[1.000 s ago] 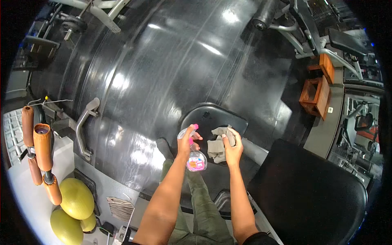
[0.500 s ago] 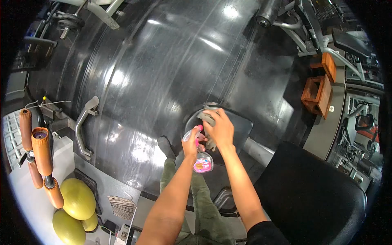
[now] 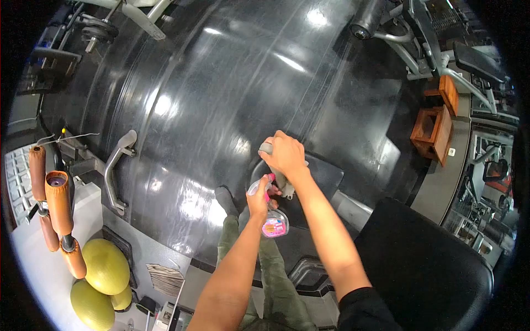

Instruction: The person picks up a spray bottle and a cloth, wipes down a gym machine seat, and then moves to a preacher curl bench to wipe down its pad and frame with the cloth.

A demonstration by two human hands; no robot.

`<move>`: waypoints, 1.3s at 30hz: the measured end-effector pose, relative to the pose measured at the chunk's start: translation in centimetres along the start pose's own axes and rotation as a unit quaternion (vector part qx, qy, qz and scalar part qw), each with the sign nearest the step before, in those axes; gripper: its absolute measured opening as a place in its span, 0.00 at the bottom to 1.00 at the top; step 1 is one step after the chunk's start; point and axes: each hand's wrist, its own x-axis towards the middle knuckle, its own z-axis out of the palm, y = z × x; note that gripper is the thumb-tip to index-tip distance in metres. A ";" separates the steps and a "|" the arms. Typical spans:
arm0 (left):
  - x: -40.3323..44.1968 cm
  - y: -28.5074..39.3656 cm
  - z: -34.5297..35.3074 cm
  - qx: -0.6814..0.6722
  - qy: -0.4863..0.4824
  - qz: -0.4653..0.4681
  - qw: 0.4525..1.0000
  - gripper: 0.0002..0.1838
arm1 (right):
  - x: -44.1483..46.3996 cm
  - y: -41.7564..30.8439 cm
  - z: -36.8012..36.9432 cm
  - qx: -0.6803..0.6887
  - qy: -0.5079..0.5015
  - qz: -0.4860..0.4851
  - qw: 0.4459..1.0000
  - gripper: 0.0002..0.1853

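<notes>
My left hand [image 3: 258, 199] is closed round the neck of a clear spray bottle [image 3: 275, 225] with a pink nozzle and a pink label. Just above and to the right, my right hand [image 3: 286, 156] presses a grey cloth [image 3: 286, 188] over the upper left edge of a black padded seat [image 3: 324, 175]. Most of the cloth is hidden beneath the fingers and palm; a bit sticks out by the fingertips and another part hangs below.
A larger black pad [image 3: 422, 265] lies at the right. Wooden boxes [image 3: 433, 132] stand by the mirror. A curved metal bar [image 3: 114, 171], orange-brown rollers [image 3: 59, 204] and yellow-green balls [image 3: 105, 266] are on the left.
My right hand has moved up and left with the cloth, from the seat's middle to its upper left edge. My left hand still holds the bottle, shifted slightly right and down.
</notes>
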 end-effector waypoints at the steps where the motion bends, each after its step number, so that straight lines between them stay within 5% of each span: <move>1: -0.1 0.2 0.0 0.002 0.001 0.001 1.000 0.27 | 0.5 0.1 -0.4 -0.024 -0.069 -0.026 0.997 0.20; 8: -0.2 0.7 0.1 -0.035 0.001 -0.017 0.999 0.23 | 3.5 6.6 -3.5 0.011 -0.161 0.195 0.967 0.27; 13: -0.2 0.4 0.1 -0.024 0.005 -0.005 1.000 0.23 | 3.8 1.8 -0.5 -0.039 -0.149 0.031 0.988 0.26; 17: -0.2 0.7 0.0 0.023 0.001 -0.010 1.000 0.26 | 2.1 1.6 0.4 -0.014 -0.095 -0.042 0.994 0.24; 21: -0.2 0.7 -0.1 0.015 -0.003 -0.007 1.000 0.26 | -0.4 6.8 -3.4 0.019 -0.035 0.181 0.983 0.26; 25: -0.4 0.7 0.0 0.027 -0.007 -0.004 1.000 0.26 | -5.6 11.0 -4.8 0.133 0.078 0.271 0.950 0.22; 29: 0.0 0.6 -0.3 0.001 -0.009 0.001 1.000 0.24 | -6.8 6.5 -2.3 0.141 0.213 0.164 0.953 0.15; 31: 0.0 0.6 -0.2 0.030 -0.009 0.019 0.999 0.27 | -7.3 4.2 -0.7 0.130 0.185 0.094 0.970 0.13; 34: 0.0 0.8 -0.2 0.033 -0.002 0.009 0.999 0.26 | -9.6 2.9 -0.1 0.139 0.144 0.092 0.975 0.14; 39: 0.3 0.7 -0.2 0.037 0.000 0.014 0.999 0.27 | -12.3 7.8 -0.5 0.119 0.289 0.219 0.924 0.14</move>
